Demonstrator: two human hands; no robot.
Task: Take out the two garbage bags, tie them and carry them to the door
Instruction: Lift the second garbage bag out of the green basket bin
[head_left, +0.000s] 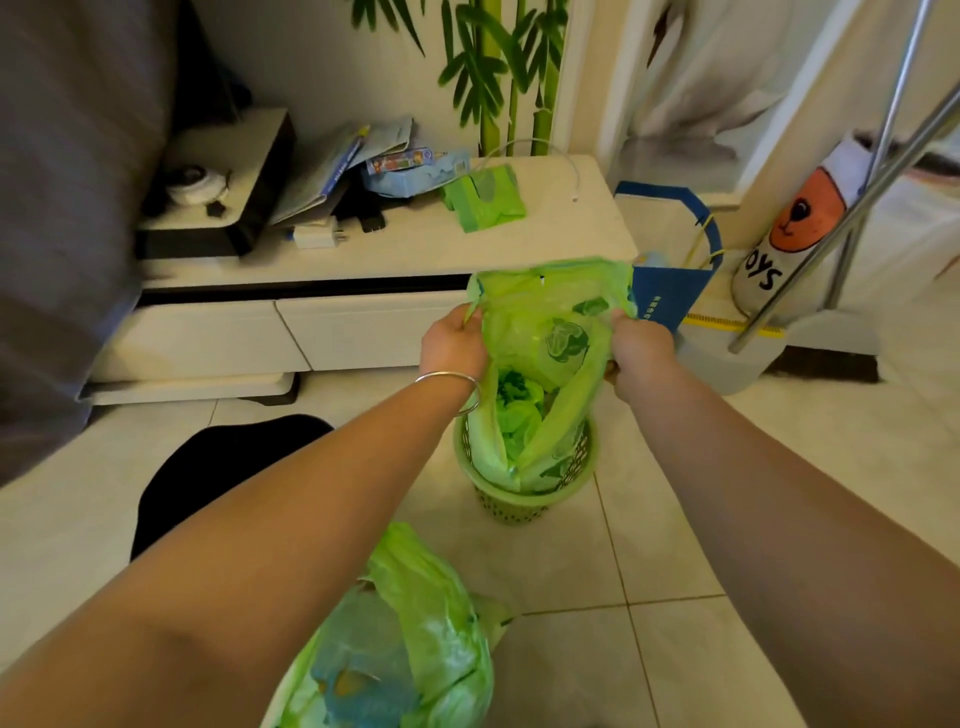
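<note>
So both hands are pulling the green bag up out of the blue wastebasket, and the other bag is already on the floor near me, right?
Not quite: the wastebasket is green, not blue. The head view shows the left hand and right hand pulling the green bag up out of it, with the other bag already on the floor.

Bare forearms, no sleeves visible. Thin silver bangle (451, 387) on left wrist. Right wrist bare. No gloves, no rings seen.

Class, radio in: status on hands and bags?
Left hand, right hand gripping green garbage bag rim, half out of bin. Other bag on floor. Nothing blocking.
</note>
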